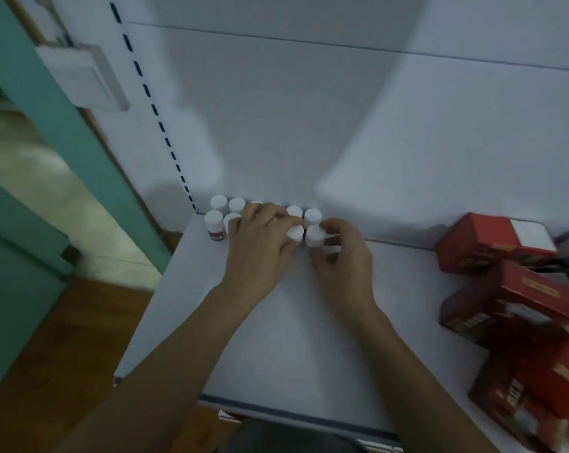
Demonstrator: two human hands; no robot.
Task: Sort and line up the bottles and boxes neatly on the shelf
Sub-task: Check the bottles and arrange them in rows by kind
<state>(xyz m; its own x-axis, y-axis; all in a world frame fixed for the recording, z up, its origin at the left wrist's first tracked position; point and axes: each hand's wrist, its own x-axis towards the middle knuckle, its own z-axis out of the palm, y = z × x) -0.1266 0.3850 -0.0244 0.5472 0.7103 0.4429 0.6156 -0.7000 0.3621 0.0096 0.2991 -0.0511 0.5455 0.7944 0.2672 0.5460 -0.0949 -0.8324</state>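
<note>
Several small white-capped bottles (218,202) stand in two rows at the back left of the white shelf (276,338), against the back panel. My left hand (260,243) lies over the middle of the rows, its thumb and fingers closed around one bottle (294,233) in the front row. My right hand (342,256) grips the neighbouring front-row bottle (314,236) at the right end. The two held bottles stand side by side, almost touching. Several red boxes (492,243) lie in a loose pile at the right.
The shelf's front edge (293,416) runs near the bottom of the view. A slotted upright (152,106) marks the shelf's left end. Left of it are a green door frame (47,103), a wall switch plate (83,76) and wooden floor (64,338).
</note>
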